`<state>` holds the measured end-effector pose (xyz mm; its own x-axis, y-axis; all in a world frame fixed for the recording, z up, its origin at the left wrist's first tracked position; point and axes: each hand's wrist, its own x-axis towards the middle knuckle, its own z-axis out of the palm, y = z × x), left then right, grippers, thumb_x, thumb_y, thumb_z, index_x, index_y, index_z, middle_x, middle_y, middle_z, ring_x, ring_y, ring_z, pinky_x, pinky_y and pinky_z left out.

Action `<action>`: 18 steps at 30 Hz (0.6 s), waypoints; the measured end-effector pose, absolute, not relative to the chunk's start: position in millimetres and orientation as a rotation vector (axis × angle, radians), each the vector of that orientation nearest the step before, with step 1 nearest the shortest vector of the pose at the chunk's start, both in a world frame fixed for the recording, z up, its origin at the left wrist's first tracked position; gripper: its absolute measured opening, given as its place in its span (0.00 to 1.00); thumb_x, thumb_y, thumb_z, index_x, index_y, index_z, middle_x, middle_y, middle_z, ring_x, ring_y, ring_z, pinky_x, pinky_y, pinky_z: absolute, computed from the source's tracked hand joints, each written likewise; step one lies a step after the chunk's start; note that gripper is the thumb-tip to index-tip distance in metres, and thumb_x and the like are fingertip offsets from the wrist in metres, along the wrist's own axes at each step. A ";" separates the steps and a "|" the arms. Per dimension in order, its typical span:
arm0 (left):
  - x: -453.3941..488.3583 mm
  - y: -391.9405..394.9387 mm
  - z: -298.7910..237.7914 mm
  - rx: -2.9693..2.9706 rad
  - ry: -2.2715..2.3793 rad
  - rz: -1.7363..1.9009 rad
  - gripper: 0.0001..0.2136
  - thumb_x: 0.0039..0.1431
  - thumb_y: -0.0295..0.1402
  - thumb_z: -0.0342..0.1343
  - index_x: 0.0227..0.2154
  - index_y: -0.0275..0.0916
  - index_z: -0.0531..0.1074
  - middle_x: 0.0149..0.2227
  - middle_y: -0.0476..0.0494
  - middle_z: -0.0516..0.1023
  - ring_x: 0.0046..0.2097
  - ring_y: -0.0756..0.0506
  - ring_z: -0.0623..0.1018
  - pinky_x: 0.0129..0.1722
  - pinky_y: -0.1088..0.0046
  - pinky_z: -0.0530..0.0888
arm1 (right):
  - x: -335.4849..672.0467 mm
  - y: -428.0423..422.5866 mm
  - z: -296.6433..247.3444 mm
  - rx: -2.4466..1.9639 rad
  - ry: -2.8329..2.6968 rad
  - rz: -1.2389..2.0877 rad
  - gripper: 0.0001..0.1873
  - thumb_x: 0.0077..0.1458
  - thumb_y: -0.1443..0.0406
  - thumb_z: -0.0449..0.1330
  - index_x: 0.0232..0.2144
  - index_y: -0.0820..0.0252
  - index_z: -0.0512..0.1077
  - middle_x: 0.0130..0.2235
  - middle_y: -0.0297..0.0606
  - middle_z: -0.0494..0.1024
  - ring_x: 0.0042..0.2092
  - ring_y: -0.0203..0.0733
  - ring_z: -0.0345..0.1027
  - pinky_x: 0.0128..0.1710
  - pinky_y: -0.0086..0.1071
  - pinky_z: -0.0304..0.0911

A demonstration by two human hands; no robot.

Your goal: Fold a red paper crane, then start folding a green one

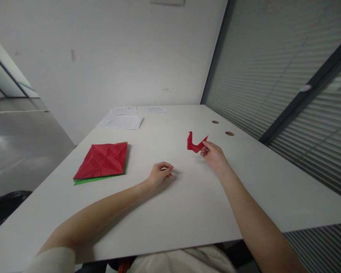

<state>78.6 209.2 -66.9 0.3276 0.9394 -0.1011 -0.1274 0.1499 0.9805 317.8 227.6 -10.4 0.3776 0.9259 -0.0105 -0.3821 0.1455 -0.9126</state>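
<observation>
Right hand (213,154) — thumb and fingers pinch one pointed end of a red folded-paper figure (192,146), right of centre in the frame, above the white table (187,212); an end-grip probably spares the other folds. Left hand (160,173), mid-frame, lies half-curled, no paper visible; whether its fingertips meet, cannot tell. Creased red sheet (102,161) over green paper (99,179), left of frame — likely placed there for elbow room.

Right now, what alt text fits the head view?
The right hand pinches a folded red bird-like paper figure by one pointed end above a white table; the left hand is loosely curled nearby. A creased red sheet lies over green paper on the left, with white sheets farther back.
</observation>
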 end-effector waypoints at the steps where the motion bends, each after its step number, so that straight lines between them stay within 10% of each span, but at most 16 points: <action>1: 78.5 209.3 -67.2 1.146 0.922 0.948 0.08 0.43 0.30 0.65 0.28 0.34 0.74 0.22 0.48 0.74 0.24 0.52 0.72 0.26 0.77 0.68 | 318.6 227.8 -11.0 -1.011 -0.666 1.049 0.18 0.30 0.61 0.73 0.21 0.58 0.68 0.18 0.26 0.65 0.21 0.28 0.56 0.19 0.25 0.52; 18: 79.5 205.1 -69.7 1.198 0.912 1.022 0.11 0.43 0.37 0.66 0.27 0.35 0.74 0.23 0.48 0.73 0.23 0.53 0.71 0.24 0.77 0.66 | 337.7 248.5 -29.2 -1.121 -0.748 0.916 0.18 0.32 0.59 0.72 0.25 0.59 0.72 0.20 0.28 0.70 0.22 0.29 0.61 0.20 0.23 0.56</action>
